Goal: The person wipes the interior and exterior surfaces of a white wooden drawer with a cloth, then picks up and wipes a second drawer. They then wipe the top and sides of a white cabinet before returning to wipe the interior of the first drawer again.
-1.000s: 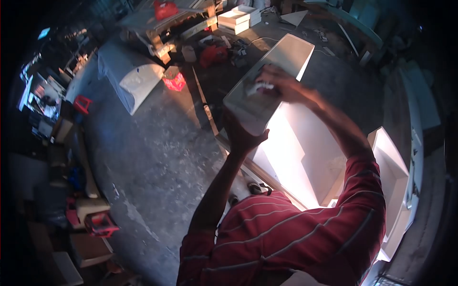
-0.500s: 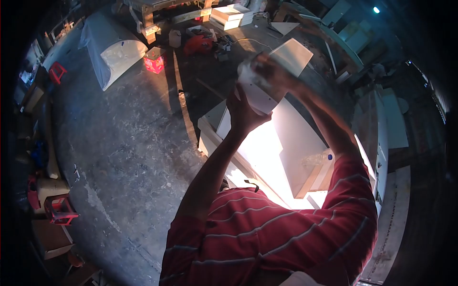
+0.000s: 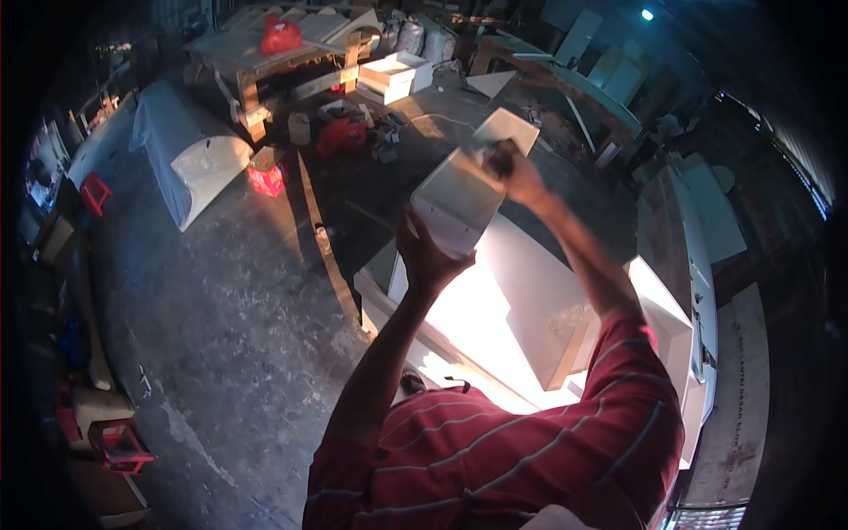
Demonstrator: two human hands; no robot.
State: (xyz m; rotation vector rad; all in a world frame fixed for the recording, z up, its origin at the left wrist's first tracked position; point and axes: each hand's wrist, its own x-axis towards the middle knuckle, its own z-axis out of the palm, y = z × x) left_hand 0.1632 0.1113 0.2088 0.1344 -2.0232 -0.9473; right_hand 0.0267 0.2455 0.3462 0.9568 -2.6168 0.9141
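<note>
A white box-like piece (image 3: 449, 225) with small dark spots on its near face is held up in front of me. My left hand (image 3: 427, 258) grips its near lower end, fingers along the left side and thumb at the lower right. At the far right edge of the piece is my right hand (image 3: 519, 177), closed and smeared by motion. Something dark and small seems to be in it, too blurred to name. Below the piece stands a large white cabinet-like panel structure (image 3: 539, 278), brightly lit in its middle.
A pale board (image 3: 515, 126) lies beyond my right hand. On the floor ahead are a red carton (image 3: 267, 174), a plastic-covered curved piece (image 3: 210, 172) and a white drawer box (image 3: 395, 77). A workbench (image 3: 265, 62) stands behind. White panels (image 3: 698, 265) line the right side.
My view has tilted up, showing more of the workbench. My right hand has moved from over the top of the piece to its right edge. The left hand keeps its grip.
</note>
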